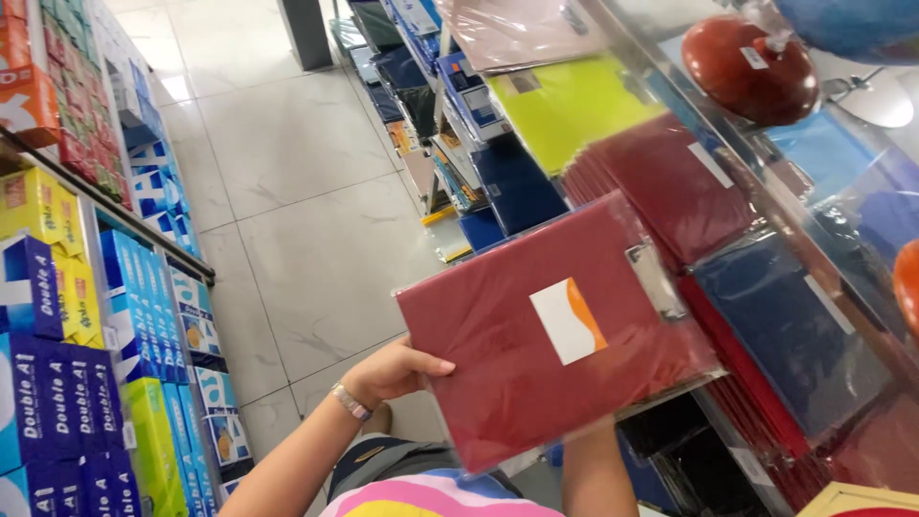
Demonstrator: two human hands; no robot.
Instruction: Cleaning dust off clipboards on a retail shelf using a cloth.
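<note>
Plastic-wrapped dark red flat folder pack gets gripped at its edge by left hand; right hand's hidden underneath, so can't tell its grip, above shelf stacks.

The left hand reaches forward, fingers curled, thumb out. The right forearm rises upright, its hand hidden.

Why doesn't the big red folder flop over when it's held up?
The red folder probably is stiff: it stays flat though the left hand grips only one edge. Its shiny clear wrapper looks slippery, so it might slide. It looks thin, so likely light.
</note>
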